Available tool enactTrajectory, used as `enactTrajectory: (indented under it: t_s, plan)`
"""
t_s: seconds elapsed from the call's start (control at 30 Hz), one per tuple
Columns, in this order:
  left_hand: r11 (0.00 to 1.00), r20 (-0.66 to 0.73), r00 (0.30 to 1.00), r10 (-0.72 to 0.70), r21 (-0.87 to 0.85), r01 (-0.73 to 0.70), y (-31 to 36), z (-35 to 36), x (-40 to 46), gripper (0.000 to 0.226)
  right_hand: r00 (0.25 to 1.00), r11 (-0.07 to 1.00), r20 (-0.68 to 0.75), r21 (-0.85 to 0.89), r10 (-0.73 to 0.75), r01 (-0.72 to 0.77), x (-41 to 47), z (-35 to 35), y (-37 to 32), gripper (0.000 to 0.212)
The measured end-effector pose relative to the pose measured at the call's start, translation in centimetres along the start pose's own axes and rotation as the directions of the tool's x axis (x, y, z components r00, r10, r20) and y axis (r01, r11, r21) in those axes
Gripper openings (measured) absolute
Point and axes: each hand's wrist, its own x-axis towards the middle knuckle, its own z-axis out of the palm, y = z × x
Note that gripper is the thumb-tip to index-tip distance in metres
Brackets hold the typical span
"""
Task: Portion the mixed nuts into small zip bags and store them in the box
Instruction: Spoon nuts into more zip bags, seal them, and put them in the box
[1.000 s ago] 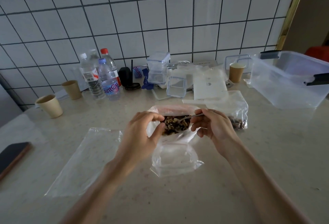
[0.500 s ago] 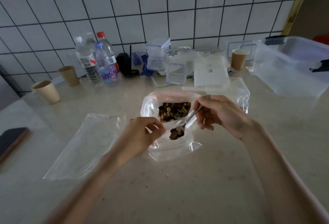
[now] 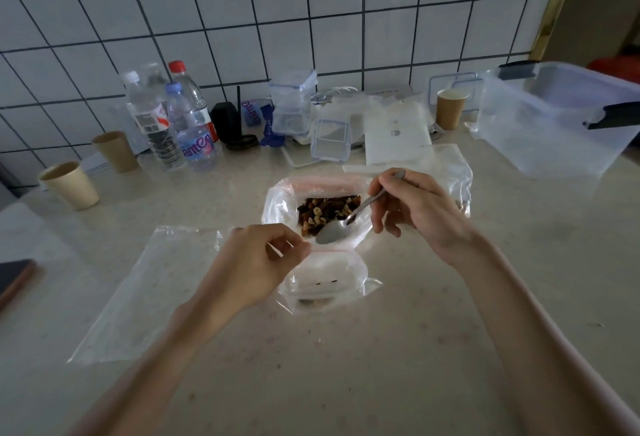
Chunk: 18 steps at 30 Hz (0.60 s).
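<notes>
Left hand (image 3: 252, 262) pinches the small zip bag (image 3: 325, 280) mouth open; right hand (image 3: 415, 214) fingers grip the empty-looking spoon (image 3: 334, 233). Best scoop the nuts (image 3: 325, 212) level, tip low inside.

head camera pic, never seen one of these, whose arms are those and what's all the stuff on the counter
There is no machine here. The camera sits on a person's head and looks forward and down, so the two bare arms coming in from the bottom edge are the wearer's own.

The right hand holds a metal spoon, whose bowl looks empty. The left hand pinches the mouth of a small zip bag that has a few nuts at its bottom. Just behind it stands a larger open bag of mixed nuts.

On the pale counter there is also a flat empty bag to the left, a large clear storage box at the far right, water bottles, paper cups, and small clear containers along the tiled wall.
</notes>
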Motion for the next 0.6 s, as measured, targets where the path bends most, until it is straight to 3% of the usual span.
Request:
enactTrajectory:
  t_s: [0.13, 0.27, 0.4, 0.5, 0.6]
  plan:
    - [1.000, -0.084, 0.996, 0.011, -0.011, -0.012, 0.0, -1.2, 1.1, 0.024, 0.978, 0.998, -0.201, 0.035, 0.064, -0.059, 0.6, 0.7, 0.7, 0.029]
    - [0.984, -0.298, 0.951, -0.081, 0.131, 0.125, -0.6, -1.0, 3.3, 0.043, 0.960, 0.987, -0.274, -0.128, 0.059, -0.097, 0.7, 0.8, 1.2, 0.029]
    - [0.933, -0.165, 0.948, -0.273, 0.196, 0.303, -1.5, 0.5, 4.8, 0.066, 0.955, 0.945, -0.295, -0.322, -0.039, -0.061, 0.7, 1.3, 1.6, 0.030]
    - [0.954, -0.068, 0.959, -0.274, 0.108, 0.280, -2.2, 1.9, 5.2, 0.058, 0.961, 0.936, -0.275, -0.347, -0.044, -0.057, 0.7, 1.4, 1.9, 0.030]
    - [0.978, -0.094, 0.974, -0.204, 0.022, 0.206, -2.2, 2.6, 5.1, 0.040, 0.961, 0.951, -0.276, -0.290, 0.026, -0.109, 0.9, 1.3, 2.3, 0.028]
